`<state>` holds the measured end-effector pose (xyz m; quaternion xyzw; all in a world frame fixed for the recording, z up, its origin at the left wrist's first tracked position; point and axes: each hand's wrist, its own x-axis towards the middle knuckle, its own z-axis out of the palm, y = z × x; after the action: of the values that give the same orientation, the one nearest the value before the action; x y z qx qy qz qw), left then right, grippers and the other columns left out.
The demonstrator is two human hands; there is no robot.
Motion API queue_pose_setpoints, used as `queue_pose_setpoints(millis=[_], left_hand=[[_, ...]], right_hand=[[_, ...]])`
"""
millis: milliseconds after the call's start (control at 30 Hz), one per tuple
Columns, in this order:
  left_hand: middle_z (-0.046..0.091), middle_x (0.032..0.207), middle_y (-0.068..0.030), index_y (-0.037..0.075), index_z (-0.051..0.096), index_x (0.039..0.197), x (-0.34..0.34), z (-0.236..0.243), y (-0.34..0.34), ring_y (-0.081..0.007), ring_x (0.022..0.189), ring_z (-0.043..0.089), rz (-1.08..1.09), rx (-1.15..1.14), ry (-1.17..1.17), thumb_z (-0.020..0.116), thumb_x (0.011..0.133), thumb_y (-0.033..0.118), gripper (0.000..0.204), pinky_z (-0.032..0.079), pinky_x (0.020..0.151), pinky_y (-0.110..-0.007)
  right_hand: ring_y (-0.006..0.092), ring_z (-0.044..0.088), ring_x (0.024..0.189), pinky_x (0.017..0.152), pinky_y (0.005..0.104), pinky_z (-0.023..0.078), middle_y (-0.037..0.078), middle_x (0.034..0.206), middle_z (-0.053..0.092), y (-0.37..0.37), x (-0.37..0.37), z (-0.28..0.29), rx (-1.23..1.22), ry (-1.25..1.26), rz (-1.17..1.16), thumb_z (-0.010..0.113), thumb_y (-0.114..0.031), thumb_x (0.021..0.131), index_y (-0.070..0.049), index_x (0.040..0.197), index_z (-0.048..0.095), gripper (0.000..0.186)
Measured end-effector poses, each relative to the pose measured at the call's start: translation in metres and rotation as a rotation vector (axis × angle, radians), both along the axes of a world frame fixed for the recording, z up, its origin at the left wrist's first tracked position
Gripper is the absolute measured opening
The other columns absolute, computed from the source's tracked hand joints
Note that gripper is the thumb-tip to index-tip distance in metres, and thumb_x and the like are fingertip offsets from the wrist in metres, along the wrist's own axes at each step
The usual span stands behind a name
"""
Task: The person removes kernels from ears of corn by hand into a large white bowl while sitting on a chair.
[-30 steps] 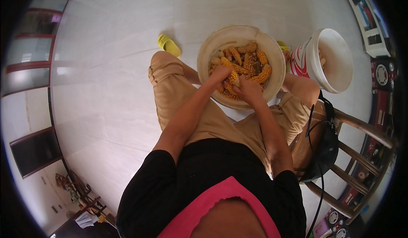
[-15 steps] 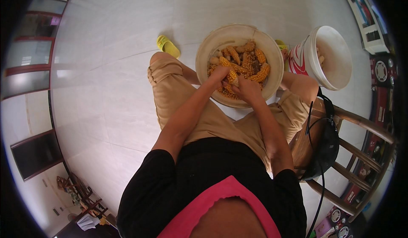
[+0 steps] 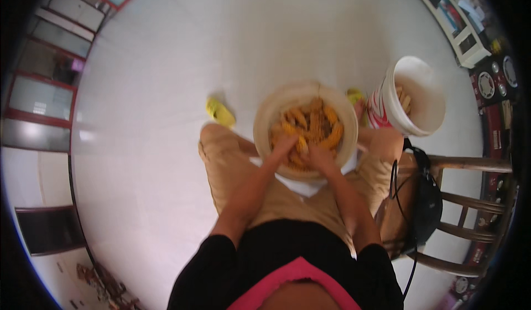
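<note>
A round pale tub (image 3: 265,111) sits between my knees, with several ears of dried yellow corn and loose kernels inside. Over its near half, my left hand (image 3: 285,147) and my right hand (image 3: 319,158) are closed around one corn cob (image 3: 302,144), from either side. Its upper end shows between my fingers; the rest is covered by them. Other ears, such as the corn ear (image 3: 334,135) by the tub's right wall, lie just beyond my right hand. The picture is slightly smeared by motion, so single fingers are hard to make out.
A white bucket (image 3: 381,102) with red marks stands tilted to the right, pale bare cobs (image 3: 405,101) inside. Beside my right leg is a wooden chair (image 3: 470,202) carrying a black bag (image 3: 425,210) with a cable. A yellow slipper (image 3: 220,112) rests on the floor (image 3: 155,89).
The whole view has shifted, so the tub, bucket and slipper appear lower in the picture. Both hands stay on the corn cob over the tub.
</note>
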<state>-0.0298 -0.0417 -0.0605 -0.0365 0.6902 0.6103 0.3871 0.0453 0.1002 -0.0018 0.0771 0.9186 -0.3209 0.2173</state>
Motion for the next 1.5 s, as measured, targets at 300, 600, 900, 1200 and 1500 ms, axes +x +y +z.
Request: queue_pose_setpoints(millis=[300, 600, 900, 1200, 1500], left_hand=[[0.047, 0.050, -0.0063, -0.002, 0.051, 0.064, -0.005, 0.028, 0.013, -0.0146, 0.036, 0.043, 0.040, -0.169, -0.017, 0.056, 0.070, 0.021, 0.024, 0.032, 0.032, -0.027], [0.046, 0.046, -0.0071, 0.000, 0.049, 0.059, -0.004, 0.017, 0.013, -0.0156, 0.036, 0.044, -0.074, -0.237, -0.009, 0.051, 0.069, 0.019, 0.022, 0.031, 0.032, -0.028], [0.042, 0.048, -0.0079, -0.001, 0.048, 0.061, -0.001, 0.004, 0.019, -0.0157, 0.034, 0.038, 0.004, -0.185, -0.154, 0.047, 0.070, 0.011, 0.014, 0.025, 0.031, -0.029], [0.044, 0.058, -0.0064, 0.003, 0.048, 0.068, -0.001, 0.011, 0.020, -0.0183, 0.045, 0.043, 0.071, 0.008, -0.181, 0.046, 0.071, 0.011, 0.009, 0.035, 0.040, -0.029], [0.052, 0.088, -0.0071, 0.010, 0.050, 0.092, 0.007, 0.022, 0.032, -0.0241, 0.074, 0.051, 0.062, 0.309, -0.537, 0.044, 0.081, 0.043, 0.035, 0.042, 0.066, -0.041]], right_hand=[[0.0333, 0.056, 0.069, 0.062, 0.0404, 0.044, 0.019, 0.073, 0.058, 0.003, 0.003, 0.005, -0.020, 0.074, 0.032, 0.053, -0.038, 0.070, -0.001, 0.089, 0.055, 0.041], [0.0320, 0.057, 0.068, 0.061, 0.0415, 0.044, 0.018, 0.072, 0.058, 0.001, 0.008, 0.001, 0.009, 0.098, 0.095, 0.051, -0.038, 0.070, -0.001, 0.086, 0.052, 0.040], [0.0318, 0.056, 0.072, 0.063, 0.0411, 0.043, 0.019, 0.076, 0.057, 0.009, 0.011, 0.001, -0.065, 0.078, 0.095, 0.051, -0.037, 0.071, 0.000, 0.086, 0.051, 0.040], [0.0327, 0.056, 0.070, 0.061, 0.0405, 0.044, 0.019, 0.077, 0.057, 0.004, 0.002, -0.007, -0.146, 0.052, -0.150, 0.049, -0.035, 0.072, 0.001, 0.085, 0.053, 0.038], [0.0174, 0.054, 0.057, 0.050, 0.0280, 0.043, 0.008, 0.065, 0.055, -0.009, -0.007, -0.039, -0.999, 0.090, -0.748, 0.051, -0.026, 0.076, 0.001, 0.086, 0.054, 0.030]])
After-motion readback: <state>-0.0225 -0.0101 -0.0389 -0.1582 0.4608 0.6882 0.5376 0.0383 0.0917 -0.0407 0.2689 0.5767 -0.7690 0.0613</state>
